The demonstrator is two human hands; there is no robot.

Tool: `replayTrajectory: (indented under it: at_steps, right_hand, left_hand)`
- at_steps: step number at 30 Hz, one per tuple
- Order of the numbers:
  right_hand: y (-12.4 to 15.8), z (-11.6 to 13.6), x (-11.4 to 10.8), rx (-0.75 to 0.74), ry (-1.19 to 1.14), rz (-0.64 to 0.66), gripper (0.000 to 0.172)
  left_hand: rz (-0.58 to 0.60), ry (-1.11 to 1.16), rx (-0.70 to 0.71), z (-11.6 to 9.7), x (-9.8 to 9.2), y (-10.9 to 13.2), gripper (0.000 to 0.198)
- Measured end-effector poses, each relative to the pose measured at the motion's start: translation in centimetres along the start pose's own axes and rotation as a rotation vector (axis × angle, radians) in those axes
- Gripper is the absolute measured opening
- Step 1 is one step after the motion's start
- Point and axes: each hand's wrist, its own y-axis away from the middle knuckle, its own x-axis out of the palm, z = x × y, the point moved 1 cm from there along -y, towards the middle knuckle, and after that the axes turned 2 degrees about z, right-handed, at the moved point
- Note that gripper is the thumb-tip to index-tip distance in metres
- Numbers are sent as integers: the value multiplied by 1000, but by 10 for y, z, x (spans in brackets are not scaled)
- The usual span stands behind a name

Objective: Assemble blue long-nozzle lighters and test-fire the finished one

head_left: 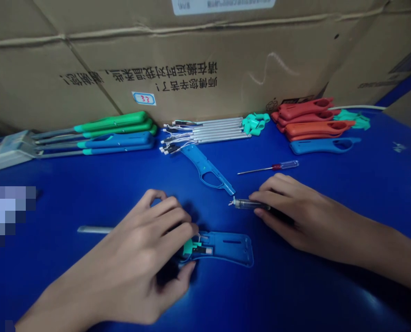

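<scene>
My left hand is closed round a blue lighter handle half low on the table. In the handle's open shell sit a teal trigger and a black igniter piece with a white end. A metal lighter tube comes out to the left, partly covered by the hand. Between its fingertips my right hand pinches a clear lighter gas tank, its valve end pointing left. Just above lies another blue handle half, separate from both hands.
A screwdriver lies behind my right hand. Along a cardboard box stand assembled lighters, metal tubes with wires, teal triggers, and red and orange handle shells. More teal parts are at right.
</scene>
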Motion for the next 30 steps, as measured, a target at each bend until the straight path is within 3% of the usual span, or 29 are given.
replayTrajectory:
  at_steps: [13,21,30]
  right_hand:
    - [-1,8,-3,-29,5,-44,23]
    - [0,13,-6,-68,-30,-65,18]
    - [2,25,-7,-157,-17,-125,18]
  left_hand:
    - [76,133,-26,-3,3,0,21]
    - [131,124,-109,-10,2,-2,6]
    - [151,134,-127,-8,2,-2,6]
